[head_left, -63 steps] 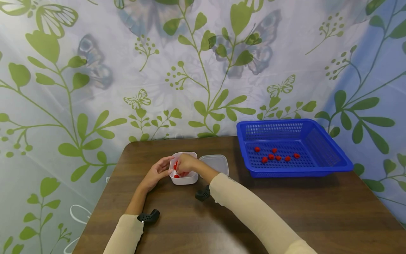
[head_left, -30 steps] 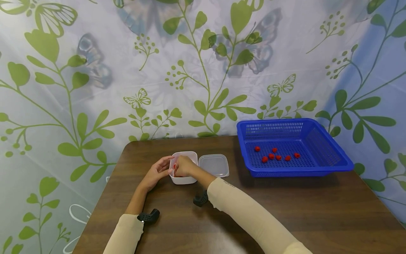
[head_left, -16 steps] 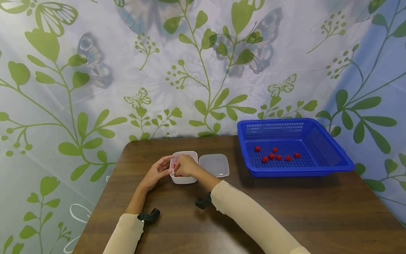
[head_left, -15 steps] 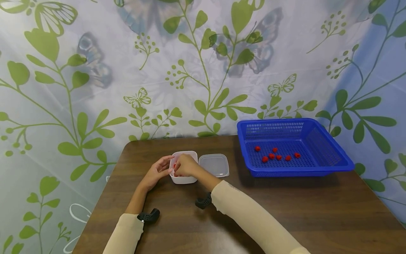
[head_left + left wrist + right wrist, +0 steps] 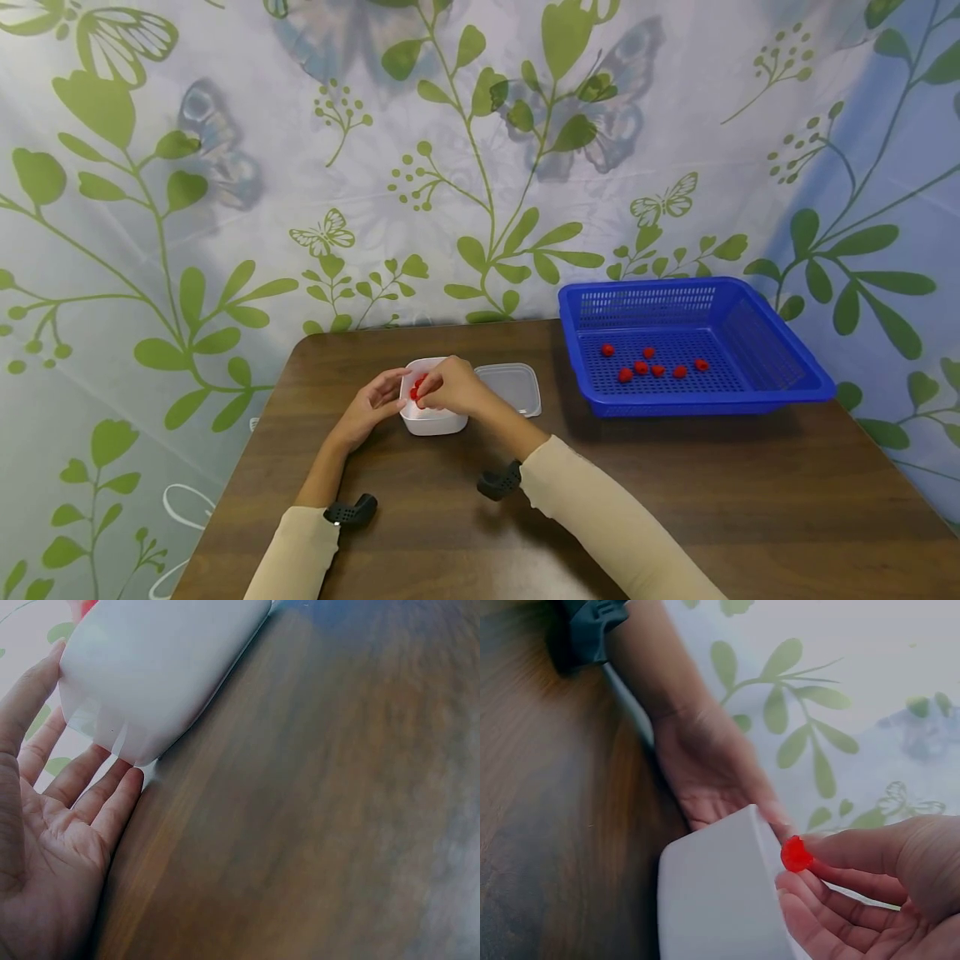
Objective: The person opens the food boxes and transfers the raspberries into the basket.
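A white plastic box (image 5: 437,427) sits at the left of the table, with red raspberries (image 5: 417,388) inside it. My left hand (image 5: 368,410) steadies the box's left side, its fairly straight fingers and thumb touching the wall and rim, as the left wrist view shows (image 5: 67,832). Over the box's right side, my right hand (image 5: 459,387) pinches a raspberry (image 5: 796,855) between thumb and fingers. In the right wrist view that raspberry overlaps the box's rim.
A clear lid (image 5: 517,385) lies right beside the box. Farther right, a blue perforated basket (image 5: 750,396) holds several raspberries (image 5: 641,367) spread on its floor. Behind the wooden table (image 5: 465,533) hangs a leaf-and-butterfly curtain (image 5: 315,175).
My right hand has lifted from deep in the box and shifted slightly right, now showing the raspberries there and pinching one. My left hand and the basket have stayed in place.
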The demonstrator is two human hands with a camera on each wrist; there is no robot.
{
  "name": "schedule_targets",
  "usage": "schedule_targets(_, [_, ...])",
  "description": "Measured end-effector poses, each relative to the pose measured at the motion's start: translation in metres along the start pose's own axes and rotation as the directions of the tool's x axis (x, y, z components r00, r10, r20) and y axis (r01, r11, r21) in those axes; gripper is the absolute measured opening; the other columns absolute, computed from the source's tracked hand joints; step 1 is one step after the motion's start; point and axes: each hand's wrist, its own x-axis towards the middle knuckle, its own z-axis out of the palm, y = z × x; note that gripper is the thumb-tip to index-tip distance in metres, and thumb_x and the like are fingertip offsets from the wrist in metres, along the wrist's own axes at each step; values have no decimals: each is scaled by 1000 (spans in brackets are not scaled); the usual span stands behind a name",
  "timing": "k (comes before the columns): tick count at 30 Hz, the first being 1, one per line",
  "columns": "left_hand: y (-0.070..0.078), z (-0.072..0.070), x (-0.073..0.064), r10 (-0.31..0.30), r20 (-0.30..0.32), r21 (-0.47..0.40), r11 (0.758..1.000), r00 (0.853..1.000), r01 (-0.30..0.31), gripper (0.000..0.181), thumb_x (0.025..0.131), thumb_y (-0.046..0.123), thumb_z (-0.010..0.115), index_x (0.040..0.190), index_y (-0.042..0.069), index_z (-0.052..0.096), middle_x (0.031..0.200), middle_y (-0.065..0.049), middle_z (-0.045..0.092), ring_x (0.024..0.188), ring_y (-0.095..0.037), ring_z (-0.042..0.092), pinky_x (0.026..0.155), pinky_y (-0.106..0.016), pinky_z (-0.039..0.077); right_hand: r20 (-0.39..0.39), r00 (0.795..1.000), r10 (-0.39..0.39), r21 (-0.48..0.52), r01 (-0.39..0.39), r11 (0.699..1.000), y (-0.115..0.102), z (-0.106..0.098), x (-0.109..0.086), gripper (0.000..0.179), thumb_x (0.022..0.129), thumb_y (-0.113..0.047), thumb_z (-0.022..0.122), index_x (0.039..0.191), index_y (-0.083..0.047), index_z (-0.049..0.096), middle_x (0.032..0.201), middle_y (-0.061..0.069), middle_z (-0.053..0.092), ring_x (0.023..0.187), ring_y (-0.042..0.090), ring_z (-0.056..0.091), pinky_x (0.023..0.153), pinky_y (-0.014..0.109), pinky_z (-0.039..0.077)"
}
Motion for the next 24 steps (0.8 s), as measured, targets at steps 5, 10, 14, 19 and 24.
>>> schedule_targets(5, [1,0,0,-12,-10,9,1000,1000,12,53,96,0,64,146,3,47,149,-23,48,138,-28,46,107,-23,42,-18,999,46,122,-43,992,-3,-12,-9,8,82,-6,83,87,-1,79,79,4,75,65,14,68,63,29,60])
schedule_targets(10, [2,0,0,-23,-15,23,999,1000,23,53,96,2,65,146,4,47,151,-21,47,141,-34,42,107,-22,41,-20,998,52,215,-46,975,-3,-22,-16,14,85,-4,80,96,4,78,87,8,76,71,17,72,70,34,61])
schedule_targets(14, [1,0,0,-29,-13,25,999,999,30,53,96,2,65,147,4,47,151,-21,47,142,-35,41,108,-22,40,-27,999,42,287,-33,957,-2,-30,-23,17,85,-3,79,100,6,77,90,11,77,78,25,75,72,36,62])
schedule_targets(19, [1,0,0,-31,-15,30,999,999,31,54,96,3,65,147,5,47,151,-20,47,143,-36,40,108,-21,39,-41,998,43,353,-26,935,-4,-40,-31,16,86,-2,78,100,4,78,88,13,76,81,30,75,75,40,61])
schedule_targets(24, [2,1,-1,-27,-12,33,999,1000,27,54,97,3,65,147,5,47,152,-21,46,143,-38,39,108,-20,39,-50,997,54,403,-30,915,-4,-49,-39,20,86,-4,79,103,6,76,91,13,76,78,20,74,81,46,60])
